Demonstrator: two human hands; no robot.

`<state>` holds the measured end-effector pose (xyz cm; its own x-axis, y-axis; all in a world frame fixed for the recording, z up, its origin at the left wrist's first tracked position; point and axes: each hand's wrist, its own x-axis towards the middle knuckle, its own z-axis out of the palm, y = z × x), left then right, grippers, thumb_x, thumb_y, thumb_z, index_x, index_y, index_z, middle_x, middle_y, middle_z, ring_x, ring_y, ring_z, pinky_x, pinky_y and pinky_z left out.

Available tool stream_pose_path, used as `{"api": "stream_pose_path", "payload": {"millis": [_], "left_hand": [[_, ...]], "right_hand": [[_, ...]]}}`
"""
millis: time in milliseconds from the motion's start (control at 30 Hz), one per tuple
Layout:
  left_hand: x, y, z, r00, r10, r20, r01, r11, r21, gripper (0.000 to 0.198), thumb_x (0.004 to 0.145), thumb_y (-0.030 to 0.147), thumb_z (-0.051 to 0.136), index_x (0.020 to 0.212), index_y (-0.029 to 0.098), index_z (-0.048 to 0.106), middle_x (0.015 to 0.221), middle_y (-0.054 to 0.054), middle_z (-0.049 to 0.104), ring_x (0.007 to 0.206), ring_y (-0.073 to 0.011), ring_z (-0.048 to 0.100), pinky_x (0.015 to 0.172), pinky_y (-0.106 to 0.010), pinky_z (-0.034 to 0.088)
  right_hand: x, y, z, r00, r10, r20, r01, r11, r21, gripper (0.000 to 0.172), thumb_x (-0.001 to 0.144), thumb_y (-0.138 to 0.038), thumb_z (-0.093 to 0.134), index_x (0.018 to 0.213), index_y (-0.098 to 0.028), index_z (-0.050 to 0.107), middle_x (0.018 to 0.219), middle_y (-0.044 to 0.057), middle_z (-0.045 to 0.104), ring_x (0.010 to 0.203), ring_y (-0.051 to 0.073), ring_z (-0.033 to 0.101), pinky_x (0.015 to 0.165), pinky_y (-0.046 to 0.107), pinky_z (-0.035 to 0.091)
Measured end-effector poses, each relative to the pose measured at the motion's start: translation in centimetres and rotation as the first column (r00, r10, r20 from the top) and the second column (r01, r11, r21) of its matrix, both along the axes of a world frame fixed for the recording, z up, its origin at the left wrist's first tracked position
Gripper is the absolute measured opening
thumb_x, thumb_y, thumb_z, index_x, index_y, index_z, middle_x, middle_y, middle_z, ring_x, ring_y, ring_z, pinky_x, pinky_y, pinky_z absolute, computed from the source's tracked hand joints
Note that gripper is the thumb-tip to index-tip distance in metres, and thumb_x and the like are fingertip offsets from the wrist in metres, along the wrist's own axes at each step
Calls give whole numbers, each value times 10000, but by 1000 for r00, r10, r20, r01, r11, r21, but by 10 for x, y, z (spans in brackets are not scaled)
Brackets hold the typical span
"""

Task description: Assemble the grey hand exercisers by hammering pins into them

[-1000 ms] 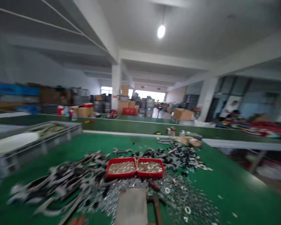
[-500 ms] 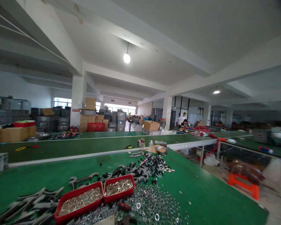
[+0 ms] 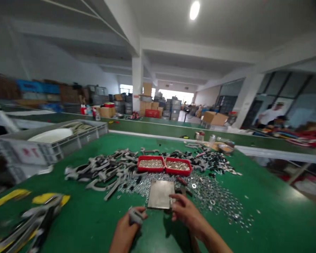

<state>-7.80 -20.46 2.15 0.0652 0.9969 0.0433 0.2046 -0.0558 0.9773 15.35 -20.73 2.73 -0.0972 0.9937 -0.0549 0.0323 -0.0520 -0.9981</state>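
Note:
My left hand (image 3: 129, 225) is closed round a grey metal tool part (image 3: 136, 215), whose curved end sticks up between thumb and fingers. To the right, my right hand (image 3: 185, 212) hovers at the right edge of a square metal plate (image 3: 161, 194). Its thumb and fingers are pinched together; a small part may be between them, too blurred to name. Behind the plate stand two red trays (image 3: 151, 164) of small metal pieces. Loose metal rings (image 3: 221, 198) are scattered to the right of it, with a red-handled tool (image 3: 181, 181) among them.
Grey hooked tool parts (image 3: 107, 170) are heaped at left centre. More lie on yellow material (image 3: 51, 199) at front left. A grey crate (image 3: 79, 140) stands behind them. Black-handled bolts (image 3: 216, 160) are piled at back right. Beyond runs a long green bench (image 3: 158, 127); a person (image 3: 270, 116) is at far right.
My view has swung down and to the left. Both hands, the whole metal plate and the grey crate have come into sight; the left hand now shows a tool part in it.

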Motion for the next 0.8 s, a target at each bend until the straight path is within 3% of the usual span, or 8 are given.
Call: {"api": "stream_pose_path", "payload": {"millis": [133,200,333,433,533,700,800], "left_hand": [[38,13,-12,970,-112,215,142,981,-130,316,684,431,736,851,163,717,658,-23,666,554,-154,571,522,-237,424],[60,16,-11,952,-128,279,177,971,-161,316,681,416,732,852,150,714,633,-18,643,532,-134,547,505,-219,395],[80,17,-6,937,-154,314,221,956,-191,290,686,381,733,838,135,710,605,-15,624,534,-125,534,529,-220,389],[82,18,-6,934,-139,331,226,943,-244,292,715,389,718,864,137,704,643,-24,644,559,-126,545,555,-223,403],[82,17,-8,927,-115,357,231,926,-300,320,721,397,727,894,129,697,676,-33,650,579,-125,554,564,-224,412],[82,17,-16,899,-115,423,267,909,-321,347,715,388,755,910,108,694,702,-42,643,611,-125,555,586,-228,426],[80,18,-20,891,-95,443,262,906,-333,354,707,389,761,910,108,690,704,-40,638,617,-130,556,601,-236,441]], "right_hand": [[12,-3,-8,923,-59,-380,-9,984,-175,368,750,-418,796,942,-194,575,727,-41,558,595,85,556,584,232,511],[13,-6,-12,882,-60,-467,-39,979,-199,376,724,-422,817,850,-205,537,640,-69,520,507,71,497,489,204,462],[8,-4,-21,897,-51,-439,-23,987,-160,414,735,-469,800,915,-211,531,626,-64,567,414,58,441,398,188,409],[6,0,-25,898,-78,-432,0,984,-176,354,816,-487,723,854,-219,495,501,-105,470,354,35,298,337,150,313],[6,0,-27,887,-78,-455,-21,978,-208,351,827,-485,714,843,-224,480,498,-117,433,370,28,221,327,133,271],[4,-2,-29,865,-81,-494,-71,957,-280,339,830,-469,717,813,-205,504,535,-105,424,390,22,198,323,125,244],[4,-3,-27,832,-103,-545,-84,948,-307,331,794,-437,762,848,-210,527,611,-73,508,424,39,375,393,151,370]]}}
